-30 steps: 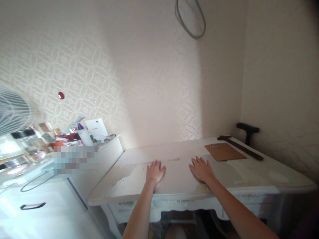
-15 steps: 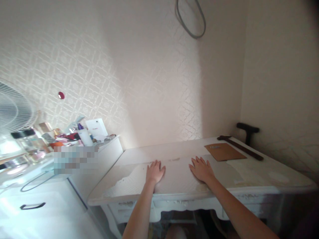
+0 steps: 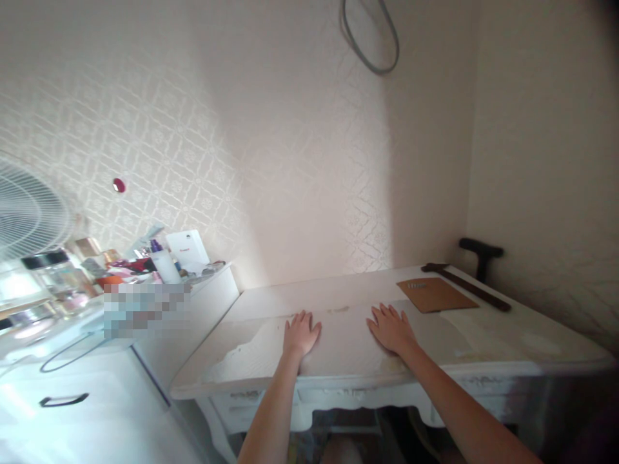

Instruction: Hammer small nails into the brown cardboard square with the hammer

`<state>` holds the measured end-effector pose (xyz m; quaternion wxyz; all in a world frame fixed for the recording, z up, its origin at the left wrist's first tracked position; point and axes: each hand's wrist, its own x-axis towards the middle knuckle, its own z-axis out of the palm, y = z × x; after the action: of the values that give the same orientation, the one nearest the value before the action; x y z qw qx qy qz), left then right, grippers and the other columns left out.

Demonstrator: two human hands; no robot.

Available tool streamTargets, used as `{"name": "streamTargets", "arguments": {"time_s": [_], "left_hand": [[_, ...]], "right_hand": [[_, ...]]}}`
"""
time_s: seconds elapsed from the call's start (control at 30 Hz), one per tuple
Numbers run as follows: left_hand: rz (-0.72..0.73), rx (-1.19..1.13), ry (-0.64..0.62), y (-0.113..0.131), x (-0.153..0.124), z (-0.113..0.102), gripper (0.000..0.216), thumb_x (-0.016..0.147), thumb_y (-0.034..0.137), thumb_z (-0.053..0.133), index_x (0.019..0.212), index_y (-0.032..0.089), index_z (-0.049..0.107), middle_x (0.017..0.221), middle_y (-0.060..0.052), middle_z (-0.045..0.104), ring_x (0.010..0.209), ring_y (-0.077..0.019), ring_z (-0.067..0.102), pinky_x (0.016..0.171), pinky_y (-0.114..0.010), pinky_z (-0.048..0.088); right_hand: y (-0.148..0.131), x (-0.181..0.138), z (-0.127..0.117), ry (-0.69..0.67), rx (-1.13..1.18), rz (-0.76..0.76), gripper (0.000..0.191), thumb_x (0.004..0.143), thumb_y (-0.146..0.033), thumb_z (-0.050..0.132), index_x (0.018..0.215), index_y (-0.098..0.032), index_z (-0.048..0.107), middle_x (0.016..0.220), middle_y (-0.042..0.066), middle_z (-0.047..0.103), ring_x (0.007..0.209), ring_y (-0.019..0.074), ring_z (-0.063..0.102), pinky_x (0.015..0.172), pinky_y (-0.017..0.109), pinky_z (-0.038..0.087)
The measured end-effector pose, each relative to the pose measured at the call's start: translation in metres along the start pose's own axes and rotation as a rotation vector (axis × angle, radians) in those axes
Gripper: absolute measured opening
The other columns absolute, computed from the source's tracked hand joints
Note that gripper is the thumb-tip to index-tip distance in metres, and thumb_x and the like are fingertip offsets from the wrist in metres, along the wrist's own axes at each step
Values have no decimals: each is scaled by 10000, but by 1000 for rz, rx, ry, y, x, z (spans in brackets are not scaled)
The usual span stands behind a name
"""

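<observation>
My left hand (image 3: 300, 333) lies flat, palm down, on the white table (image 3: 507, 351), fingers stretched out and holding nothing. My right hand (image 3: 391, 329) rests the same way a little to its right, fingers spread and empty. A brown rectangular board (image 3: 435, 294) lies beyond my right hand toward the far right corner. A dark hammer (image 3: 467, 287) lies just behind the board, its handle pointing right.
A white cabinet (image 3: 97, 386) with a dark drawer handle stands at the left, crowded with bottles and jars (image 3: 159, 258). A fan (image 3: 29, 212) is at the far left edge. A grey cable loop (image 3: 370, 38) hangs on the wall. A dark T-shaped handle (image 3: 481, 254) stands at the right corner.
</observation>
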<state>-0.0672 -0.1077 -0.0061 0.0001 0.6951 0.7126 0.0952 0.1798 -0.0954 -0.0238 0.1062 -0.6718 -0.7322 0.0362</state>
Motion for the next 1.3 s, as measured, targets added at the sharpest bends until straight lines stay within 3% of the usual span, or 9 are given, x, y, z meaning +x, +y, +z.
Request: {"name": "streamTargets", "arguments": {"time_s": [1.3], "left_hand": [[5, -2, 4, 0, 0, 1, 542, 895, 493, 284, 1332, 202, 418, 1466, -98, 335, 1347, -253, 294, 1093, -478, 193]], "right_hand": [[-1, -1, -2, -1, -11, 4, 578, 909, -433, 236, 1397, -155, 373, 1484, 121, 286, 1355, 303, 206, 1065, 512, 132]]}}
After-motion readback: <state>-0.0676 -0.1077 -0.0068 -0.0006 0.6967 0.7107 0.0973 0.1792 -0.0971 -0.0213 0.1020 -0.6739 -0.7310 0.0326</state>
